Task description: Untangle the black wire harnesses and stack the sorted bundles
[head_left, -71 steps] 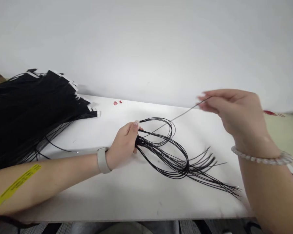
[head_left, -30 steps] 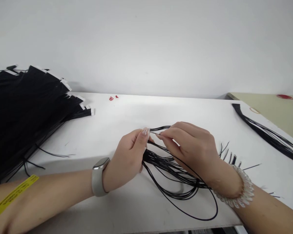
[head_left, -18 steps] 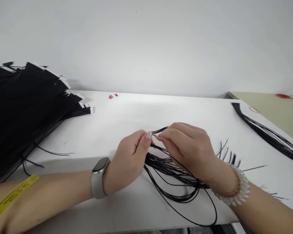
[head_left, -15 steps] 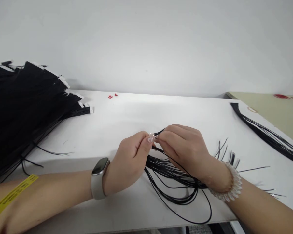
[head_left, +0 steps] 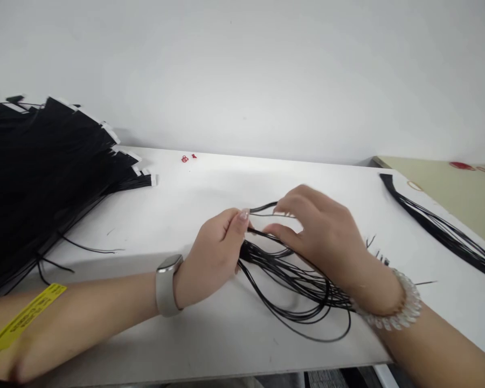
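Black wires hang in loose loops over the white table, their gathered part pinched in my left hand. The thumb of that hand presses on the wires near its tip. To the right, my right hand has thumb and fingers apart, with thin black strands passing by its fingertips and under the palm. Stripped wire ends stick out beyond my right wrist.
A big heap of black cables with white connectors covers the left side. Another black wire bundle lies at right. Small red bands sit at the table's back. A yellow-green surface adjoins on the right.
My right hand has moved right and slightly up, away from my left, and its fingers have opened. My left hand keeps its pinch on the wires.
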Demonstrator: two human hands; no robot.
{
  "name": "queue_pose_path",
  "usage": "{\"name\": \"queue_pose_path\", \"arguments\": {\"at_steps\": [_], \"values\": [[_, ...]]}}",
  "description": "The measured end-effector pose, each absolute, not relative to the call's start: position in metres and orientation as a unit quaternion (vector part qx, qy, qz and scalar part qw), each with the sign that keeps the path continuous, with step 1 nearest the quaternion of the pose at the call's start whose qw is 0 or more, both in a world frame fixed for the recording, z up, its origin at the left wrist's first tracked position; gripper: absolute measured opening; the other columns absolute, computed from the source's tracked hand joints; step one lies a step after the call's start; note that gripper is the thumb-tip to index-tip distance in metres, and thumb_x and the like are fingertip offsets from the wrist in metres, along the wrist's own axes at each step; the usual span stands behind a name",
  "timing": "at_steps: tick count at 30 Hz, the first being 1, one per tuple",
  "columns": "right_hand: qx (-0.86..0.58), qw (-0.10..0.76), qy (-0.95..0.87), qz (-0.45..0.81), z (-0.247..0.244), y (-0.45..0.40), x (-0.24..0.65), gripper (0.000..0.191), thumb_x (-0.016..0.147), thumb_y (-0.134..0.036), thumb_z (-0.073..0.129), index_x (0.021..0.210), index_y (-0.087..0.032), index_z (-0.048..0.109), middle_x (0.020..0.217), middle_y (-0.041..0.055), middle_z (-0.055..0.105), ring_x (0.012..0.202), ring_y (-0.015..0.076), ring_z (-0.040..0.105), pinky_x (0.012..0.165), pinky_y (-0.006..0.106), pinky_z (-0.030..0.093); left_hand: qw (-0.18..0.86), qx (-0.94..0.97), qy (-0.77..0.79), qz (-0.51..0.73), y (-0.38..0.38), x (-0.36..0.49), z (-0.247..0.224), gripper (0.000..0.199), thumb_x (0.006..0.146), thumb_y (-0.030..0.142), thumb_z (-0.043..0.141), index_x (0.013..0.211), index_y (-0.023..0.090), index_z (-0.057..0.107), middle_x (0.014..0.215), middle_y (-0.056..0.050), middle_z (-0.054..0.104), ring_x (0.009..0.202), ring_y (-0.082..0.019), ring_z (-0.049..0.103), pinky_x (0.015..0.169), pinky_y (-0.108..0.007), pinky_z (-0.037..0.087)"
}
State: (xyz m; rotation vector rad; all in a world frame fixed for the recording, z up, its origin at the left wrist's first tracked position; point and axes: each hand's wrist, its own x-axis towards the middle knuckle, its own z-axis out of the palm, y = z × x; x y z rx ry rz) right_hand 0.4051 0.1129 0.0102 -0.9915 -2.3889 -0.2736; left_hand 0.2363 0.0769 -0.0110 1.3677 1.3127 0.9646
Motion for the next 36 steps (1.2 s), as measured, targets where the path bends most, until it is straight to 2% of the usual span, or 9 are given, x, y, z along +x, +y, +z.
{"name": "queue_pose_path", "arguments": {"at_steps": [3,5,8,11,15,19,24,30,36], "values": [[-0.406,0.273,-0.867,-0.093,0.026,0.118,0.419,0.048,0.061,-0.054,0.064,0.081,-0.015,0.045,0.076,0.0034,0.05,0.063,0.0103,0.043,0.051,0.023,0.035,0.515,0.488,0.556,0.433,0.084,0.234,-0.018,0.034,0.083,0.05,0.035,0.077,0.018,0.046,0.057,0.004,0.04,0.038,-0.006,0.042,0.035,-0.018,0.037],[-0.429,0.249,-0.868,-0.034,0.036,0.119,0.431,0.047,0.062,-0.059,0.06,0.066,-0.016,0.04,0.061,-0.0007,0.042,0.053,0.0076,0.034,0.046,0.022,0.03,0.522,0.462,0.552,0.458,0.088,0.233,-0.022,0.034,0.082,0.05,0.036,0.078,0.018,0.047,0.061,0.003,0.041,0.038,-0.005,0.042,0.035,-0.018,0.038],[-0.463,0.088,-0.876,0.102,0.042,0.117,0.443,0.049,0.078,-0.056,0.044,0.054,-0.015,0.031,0.048,-0.0022,0.029,0.045,0.0057,0.022,0.039,0.021,0.02,0.53,0.456,0.534,0.475,0.09,0.233,-0.025,0.032,0.083,0.048,0.036,0.079,0.018,0.047,0.063,0.003,0.04,0.038,-0.004,0.041,0.035,-0.017,0.039],[-0.451,-0.062,-0.86,0.231,0.037,0.113,0.44,0.044,0.084,-0.048,0.036,0.056,-0.015,0.032,0.05,-0.0019,0.031,0.044,0.0046,0.02,0.036,0.02,0.016,0.518,0.463,0.539,0.477,0.088,0.234,-0.024,0.03,0.082,0.047,0.038,0.081,0.019,0.048,0.068,0.002,0.043,0.039,-0.004,0.042,0.034,-0.017,0.039],[-0.38,0.013,-0.866,0.324,0.029,0.107,0.416,0.032,0.089,-0.037,0.031,0.067,-0.016,0.04,0.06,-0.0022,0.042,0.051,0.0049,0.031,0.043,0.016,0.028,0.508,0.489,0.537,0.462,0.084,0.236,-0.019,0.03,0.083,0.047,0.037,0.08,0.019,0.047,0.065,0.003,0.044,0.038,-0.004,0.042,0.034,-0.016,0.038],[-0.364,0.114,-0.886,0.264,0.024,0.101,0.4,0.026,0.088,-0.026,0.034,0.064,-0.015,0.034,0.058,-0.0033,0.034,0.053,0.0048,0.025,0.046,0.017,0.026,0.504,0.523,0.525,0.443,0.078,0.237,-0.015,0.033,0.084,0.048,0.032,0.078,0.019,0.047,0.064,0.003,0.043,0.038,-0.004,0.042,0.034,-0.016,0.037],[-0.337,0.101,-0.915,0.198,0.022,0.096,0.4,0.026,0.086,-0.022,0.037,0.063,-0.015,0.029,0.056,-0.0034,0.032,0.053,0.0059,0.022,0.049,0.021,0.023,0.501,0.544,0.525,0.422,0.075,0.237,-0.014,0.033,0.085,0.048,0.031,0.078,0.02,0.048,0.059,0.003,0.043,0.039,-0.006,0.041,0.035,-0.017,0.037],[-0.309,0.085,-0.946,0.051,0.017,0.09,0.398,0.018,0.081,-0.01,0.041,0.064,-0.014,0.038,0.059,-0.0012,0.042,0.052,0.0072,0.029,0.052,0.023,0.025,0.487,0.545,0.552,0.402,0.078,0.237,-0.016,0.035,0.084,0.05,0.03,0.078,0.021,0.049,0.042,0.005,0.034,0.035,-0.008,0.039,0.034,-0.018,0.032],[-0.284,0.086,-0.955,-0.025,0.012,0.09,0.392,0.021,0.08,-0.007,0.039,0.06,-0.014,0.041,0.057,0.0013,0.042,0.052,0.0101,0.028,0.051,0.024,0.024,0.486,0.534,0.559,0.408,0.08,0.238,-0.014,0.036,0.083,0.052,0.032,0.075,0.021,0.049,0.043,0.005,0.033,0.034,-0.008,0.04,0.034,-0.019,0.035]]}}
